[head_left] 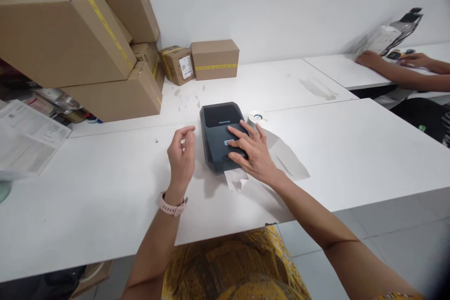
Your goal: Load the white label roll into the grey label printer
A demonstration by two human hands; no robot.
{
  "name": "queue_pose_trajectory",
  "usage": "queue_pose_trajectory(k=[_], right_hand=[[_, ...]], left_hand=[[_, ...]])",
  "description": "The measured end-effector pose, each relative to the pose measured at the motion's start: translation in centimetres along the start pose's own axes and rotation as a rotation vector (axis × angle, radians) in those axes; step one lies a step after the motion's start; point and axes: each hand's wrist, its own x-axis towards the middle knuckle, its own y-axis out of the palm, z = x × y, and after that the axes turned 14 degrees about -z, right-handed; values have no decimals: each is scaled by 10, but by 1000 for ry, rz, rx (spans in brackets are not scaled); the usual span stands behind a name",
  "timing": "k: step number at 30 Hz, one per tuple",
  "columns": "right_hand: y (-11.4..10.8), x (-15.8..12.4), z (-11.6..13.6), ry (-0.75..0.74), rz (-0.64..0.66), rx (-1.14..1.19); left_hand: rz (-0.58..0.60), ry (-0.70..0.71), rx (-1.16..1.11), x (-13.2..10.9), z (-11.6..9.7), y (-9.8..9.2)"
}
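Note:
A dark grey label printer (218, 150) sits on the white table in front of me, with a torn piece of white paper (235, 179) sticking out of its near end. My right hand (251, 150) lies on top of the printer with its fingers spread, the index finger near the light blue button (228, 142). Just left of the printer, my left hand (183, 152) hovers with loosely curled fingers, holding nothing that I can see. A white strip of paper (286, 157) lies to the right, and a small white roll (256, 116) is behind my right hand.
Cardboard boxes (116, 98) are stacked at the back left; two smaller boxes (215, 58) stand against the wall. A document in a clear sleeve (30, 138) is at the left. Another person's arms (404, 72) rest at the adjoining table, near a bottle (408, 26).

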Motion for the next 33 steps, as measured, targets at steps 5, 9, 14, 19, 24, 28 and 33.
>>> queue_pose_trajectory(k=[5, 9, 14, 19, 24, 28, 33], right_hand=[[1, -32, -7, 169, -199, 222], [-2, -46, -11, 342, -308, 333], [-1, -49, -10, 404, -262, 342], [-2, -36, -9, 316, -200, 318], [-2, -2, -19, 153, -248, 175], [-1, 26, -27, 116, -249, 120], [4, 70, -35, 109, -256, 134]], left_hand=[[83, -239, -68, -16, 35, 10], [182, -366, -135, -29, 44, 15], [217, -310, -142, -34, 45, 16], [257, -313, -152, -36, 43, 14], [269, -304, -152, -35, 47, 14], [261, -287, -144, -32, 50, 14], [236, -314, -136, -29, 47, 13]])
